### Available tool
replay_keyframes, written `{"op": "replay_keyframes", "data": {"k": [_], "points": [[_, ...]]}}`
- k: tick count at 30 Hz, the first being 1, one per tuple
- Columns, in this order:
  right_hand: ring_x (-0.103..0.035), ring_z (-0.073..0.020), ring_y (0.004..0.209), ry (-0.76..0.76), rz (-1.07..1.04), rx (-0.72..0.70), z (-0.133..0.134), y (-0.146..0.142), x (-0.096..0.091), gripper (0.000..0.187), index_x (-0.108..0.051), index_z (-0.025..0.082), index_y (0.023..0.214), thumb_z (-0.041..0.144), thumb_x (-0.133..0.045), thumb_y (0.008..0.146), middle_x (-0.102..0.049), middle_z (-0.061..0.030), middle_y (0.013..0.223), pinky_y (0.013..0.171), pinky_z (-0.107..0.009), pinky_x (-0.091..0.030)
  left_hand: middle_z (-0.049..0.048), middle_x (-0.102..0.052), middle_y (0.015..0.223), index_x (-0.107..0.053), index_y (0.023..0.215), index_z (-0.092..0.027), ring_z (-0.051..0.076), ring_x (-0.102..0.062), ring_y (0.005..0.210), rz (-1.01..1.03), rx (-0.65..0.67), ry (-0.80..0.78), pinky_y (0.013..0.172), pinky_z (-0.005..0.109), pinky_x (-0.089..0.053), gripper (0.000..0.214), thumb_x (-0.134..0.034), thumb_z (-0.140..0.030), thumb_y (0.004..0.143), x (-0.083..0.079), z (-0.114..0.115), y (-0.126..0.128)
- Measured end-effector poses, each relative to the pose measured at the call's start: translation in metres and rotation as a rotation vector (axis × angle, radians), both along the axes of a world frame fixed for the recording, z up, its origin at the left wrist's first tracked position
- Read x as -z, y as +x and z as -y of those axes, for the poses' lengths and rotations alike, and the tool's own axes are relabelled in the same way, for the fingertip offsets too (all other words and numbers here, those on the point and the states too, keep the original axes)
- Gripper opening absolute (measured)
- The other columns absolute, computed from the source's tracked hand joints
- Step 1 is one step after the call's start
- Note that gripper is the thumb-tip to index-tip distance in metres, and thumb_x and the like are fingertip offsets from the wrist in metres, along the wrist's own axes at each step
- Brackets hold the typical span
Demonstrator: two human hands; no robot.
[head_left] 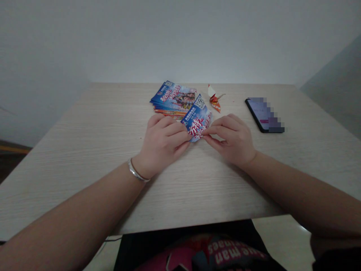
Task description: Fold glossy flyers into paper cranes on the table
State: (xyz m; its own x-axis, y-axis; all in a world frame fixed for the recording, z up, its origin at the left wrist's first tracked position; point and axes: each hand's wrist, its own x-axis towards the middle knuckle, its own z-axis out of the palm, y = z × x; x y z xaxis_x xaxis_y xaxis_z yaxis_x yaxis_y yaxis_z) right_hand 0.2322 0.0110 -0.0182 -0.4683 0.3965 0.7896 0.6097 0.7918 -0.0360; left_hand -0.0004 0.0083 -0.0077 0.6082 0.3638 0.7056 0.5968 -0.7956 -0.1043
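A printed paper flyer, blue with red and white lettering and a QR code at its upper corner, is held low over the table between both hands. Its lower end looks folded to a narrower edge. My left hand is closed on its left side, thumb and fingers pinching the lower left edge. From the right, my right hand pinches the lower right edge between thumb and fingertips. Just behind lies a fanned stack of similar flyers, partly covered by the held one. Fingers hide some of the folds.
An orange and white folded paper crane stands behind the right hand. Farther right lies a black-edged phone, its screen partly blurred out. The pale wood-grain table meets a plain wall at its back edge.
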Motion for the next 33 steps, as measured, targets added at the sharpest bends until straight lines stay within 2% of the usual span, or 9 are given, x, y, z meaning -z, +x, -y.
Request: {"op": "replay_keyframes", "data": {"k": [11,15,17,21,24,26,29,33], "points": [[-0.063,-0.0177,0.076,-0.008,-0.022,-0.001,-0.001,0.003,0.002,0.006,-0.072,0.024,0.091,0.021,-0.069,0.086,-0.073,-0.0023,0.086,0.069,-0.034,-0.049,-0.0022,-0.072,0.083,-0.067,0.079,-0.024,0.017,-0.058,0.078,0.037,-0.010,-0.056,0.079,0.038,-0.037,0.012,-0.065,-0.026,0.090,0.000,-0.002,-0.002],[-0.064,-0.0183,0.079,-0.065,-0.062,-0.013,0.000,0.002,0.001,0.008,-0.073,0.026,0.089,0.020,-0.068,0.085,-0.072,-0.0019,0.086,0.072,-0.035,-0.051,-0.0014,-0.072,0.082,-0.068,0.077,-0.024,0.018,-0.060,0.079,0.047,-0.026,-0.127,0.080,0.039,-0.039,0.013,-0.064,-0.028,0.089,0.000,-0.001,-0.002],[-0.064,-0.0190,0.081,-0.106,-0.108,-0.016,0.000,0.001,0.001,0.012,-0.073,0.026,0.095,0.022,-0.068,0.085,-0.071,-0.0026,0.089,0.074,-0.036,-0.052,-0.0007,-0.072,0.081,-0.067,0.076,-0.023,0.018,-0.061,0.079,0.099,-0.017,-0.187,0.080,0.039,-0.040,0.013,-0.064,-0.027,0.088,0.002,-0.002,-0.002],[-0.063,-0.0236,0.094,-0.177,-0.233,0.003,0.000,0.005,0.000,0.026,-0.069,0.026,0.110,0.024,-0.065,0.085,-0.067,-0.0065,0.099,0.084,-0.043,-0.053,0.0003,-0.067,0.074,-0.063,0.073,-0.020,0.017,-0.061,0.075,0.280,0.032,-0.330,0.075,0.034,-0.045,0.016,-0.065,-0.025,0.088,0.006,-0.007,-0.004],[-0.058,-0.0290,0.115,-0.230,-0.286,0.027,-0.002,0.008,0.004,0.033,-0.065,0.027,0.117,0.026,-0.065,0.084,-0.063,-0.0101,0.118,0.093,-0.049,-0.050,-0.0004,-0.064,0.074,-0.060,0.073,-0.020,0.015,-0.059,0.075,0.389,0.085,-0.409,0.073,0.031,-0.047,0.015,-0.067,-0.023,0.087,0.010,-0.012,-0.005],[-0.054,-0.0295,0.123,-0.339,-0.327,0.006,-0.005,0.008,0.010,0.039,-0.061,0.029,0.123,0.031,-0.067,0.084,-0.057,-0.0108,0.132,0.092,-0.047,-0.052,-0.0007,-0.063,0.077,-0.059,0.076,-0.020,0.015,-0.059,0.077,0.438,0.110,-0.437,0.074,0.030,-0.048,0.013,-0.068,-0.021,0.086,0.013,-0.014,-0.006],[-0.063,-0.0220,0.107,-0.571,-0.445,-0.074,-0.010,0.007,0.022,0.046,-0.052,0.030,0.132,0.035,-0.065,0.088,-0.051,-0.0096,0.140,0.078,-0.037,-0.058,-0.0010,-0.062,0.079,-0.060,0.079,-0.019,0.014,-0.058,0.077,0.447,0.116,-0.466,0.074,0.029,-0.047,0.009,-0.066,-0.018,0.086,0.014,-0.013,-0.006],[-0.064,-0.0151,0.087,-0.678,-0.558,-0.072,-0.017,0.005,0.035,0.048,-0.048,0.031,0.135,0.039,-0.063,0.091,-0.061,-0.0047,0.116,0.067,-0.028,-0.056,-0.0008,-0.061,0.079,-0.060,0.082,-0.019,0.014,-0.057,0.076,0.419,0.096,-0.465,0.071,0.029,-0.046,0.007,-0.063,-0.018,0.089,0.014,-0.010,-0.006]]}}
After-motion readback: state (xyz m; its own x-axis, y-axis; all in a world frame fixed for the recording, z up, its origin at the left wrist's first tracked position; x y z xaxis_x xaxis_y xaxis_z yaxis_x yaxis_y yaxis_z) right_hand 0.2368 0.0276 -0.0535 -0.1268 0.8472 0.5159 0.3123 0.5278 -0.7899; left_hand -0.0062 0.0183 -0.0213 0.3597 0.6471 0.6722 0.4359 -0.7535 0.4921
